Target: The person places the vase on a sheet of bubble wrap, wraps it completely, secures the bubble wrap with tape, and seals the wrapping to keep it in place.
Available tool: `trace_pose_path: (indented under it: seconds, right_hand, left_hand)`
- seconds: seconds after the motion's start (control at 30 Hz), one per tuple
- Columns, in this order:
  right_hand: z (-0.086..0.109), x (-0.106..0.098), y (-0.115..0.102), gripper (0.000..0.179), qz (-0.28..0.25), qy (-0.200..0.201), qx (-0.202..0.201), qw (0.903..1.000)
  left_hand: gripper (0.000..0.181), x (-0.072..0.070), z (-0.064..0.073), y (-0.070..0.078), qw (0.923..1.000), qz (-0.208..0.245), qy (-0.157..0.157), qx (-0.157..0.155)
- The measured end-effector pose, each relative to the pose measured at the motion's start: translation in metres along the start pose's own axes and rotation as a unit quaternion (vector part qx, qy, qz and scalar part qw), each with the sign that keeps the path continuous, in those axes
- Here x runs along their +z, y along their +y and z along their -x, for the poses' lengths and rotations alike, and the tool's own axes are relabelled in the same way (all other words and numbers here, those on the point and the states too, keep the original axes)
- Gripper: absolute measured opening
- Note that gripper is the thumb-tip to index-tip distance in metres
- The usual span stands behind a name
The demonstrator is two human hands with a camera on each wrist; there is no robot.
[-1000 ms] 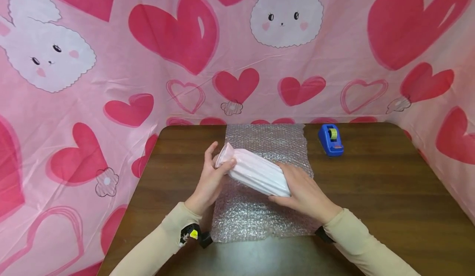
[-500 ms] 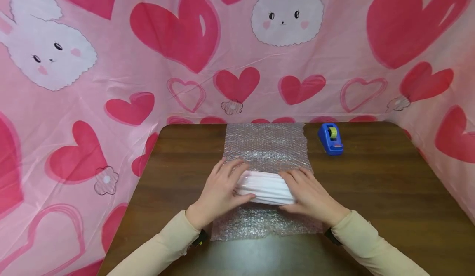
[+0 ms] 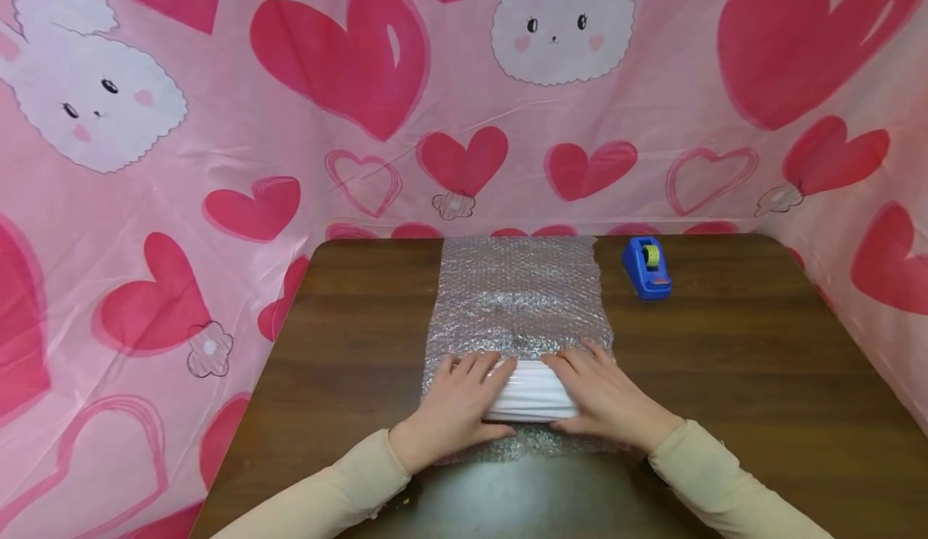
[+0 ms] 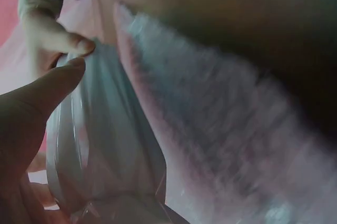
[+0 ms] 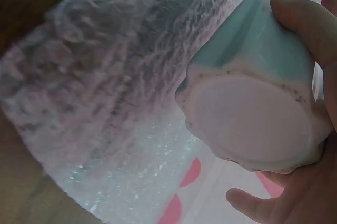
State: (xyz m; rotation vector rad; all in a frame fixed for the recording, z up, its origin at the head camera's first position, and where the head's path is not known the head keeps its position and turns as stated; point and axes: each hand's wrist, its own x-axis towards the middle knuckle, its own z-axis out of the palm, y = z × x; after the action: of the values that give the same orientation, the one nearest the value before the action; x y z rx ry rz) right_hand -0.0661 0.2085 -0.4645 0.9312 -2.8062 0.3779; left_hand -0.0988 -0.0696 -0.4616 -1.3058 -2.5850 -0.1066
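Note:
A white fluted ceramic vase [image 3: 535,392] lies on its side, crosswise over the near part of a bubble wrap sheet [image 3: 518,289]. My left hand [image 3: 457,406] grips its left end, thumb on the near side and fingers over the far side. The other end is held the same way by my right hand [image 3: 605,398]. In the right wrist view the vase's round, scalloped base [image 5: 247,118] faces the camera. The left wrist view shows the fluted side of the vase [image 4: 116,134] with both thumbs on it. The fingers partly hide both ends in the head view.
A blue tape dispenser [image 3: 647,271] with a yellowish roll stands at the back right of the brown wooden table [image 3: 739,362]. The bubble wrap reaches the table's back edge. A pink curtain [image 3: 406,184] with hearts and rabbits hangs behind and at the sides.
The vase has gone from tilted above the bubble wrap to level and low on it, nearer the front. My left hand has shifted from its rim to around its left end.

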Motion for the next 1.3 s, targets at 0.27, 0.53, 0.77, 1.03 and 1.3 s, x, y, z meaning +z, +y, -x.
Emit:
trace_pose_path:
  seconds: [0.27, 0.53, 0.77, 1.03, 1.3]
  right_hand:
    - [0.003, 0.005, 0.000, 0.088, -0.005, -0.011, -0.009, 0.9999]
    - [0.001, 0.005, -0.002, 0.088, 0.002, -0.019, -0.006, 0.9998]
    - [-0.001, 0.003, -0.004, 0.086, -0.001, -0.031, 0.000, 0.9995]
    - [-0.003, 0.000, -0.002, 0.083, 0.001, -0.045, 0.006, 0.9990]
    - [-0.005, -0.002, -0.001, 0.084, -0.005, -0.065, 0.022, 0.9976]
  left_hand:
    - [0.136, 0.017, 0.012, 0.012, 0.9998, -0.018, -0.008, 0.006]
    - [0.149, 0.024, 0.014, 0.017, 0.9991, -0.039, -0.016, 0.001]
    - [0.129, 0.025, 0.014, 0.012, 0.9993, -0.022, -0.023, 0.021]
    - [0.089, 0.014, 0.008, 0.005, 0.9953, 0.015, 0.005, 0.095]
    - [0.014, 0.013, 0.007, 0.000, 0.9804, -0.014, 0.001, 0.197]
